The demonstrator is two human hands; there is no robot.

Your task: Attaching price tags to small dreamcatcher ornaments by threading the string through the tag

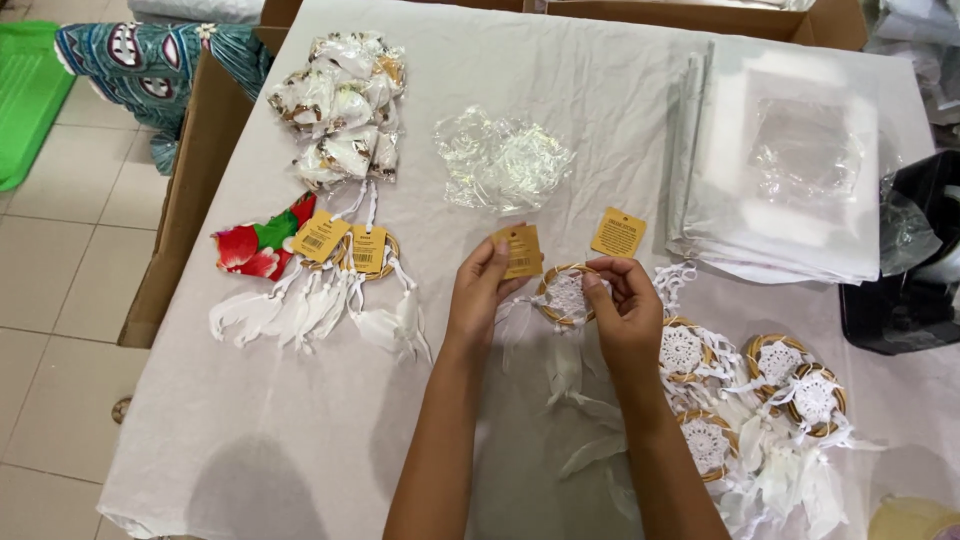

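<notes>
One small dreamcatcher (565, 295) in hand, four more (760, 385) heaped right, two tagged ones (345, 262) left, one loose yellow tag (618, 233), one bag stack (790, 170).

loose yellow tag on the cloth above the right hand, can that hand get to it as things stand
Probably yes: the loose yellow tag lies flat and uncovered just beyond the right hand, with bare cloth between. But its fingers hold a small dreamcatcher.

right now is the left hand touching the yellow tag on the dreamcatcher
Touching. The head view shows the left hand pinching the yellow tag between fingertips, while the right hand holds the small dreamcatcher hoop.
</notes>
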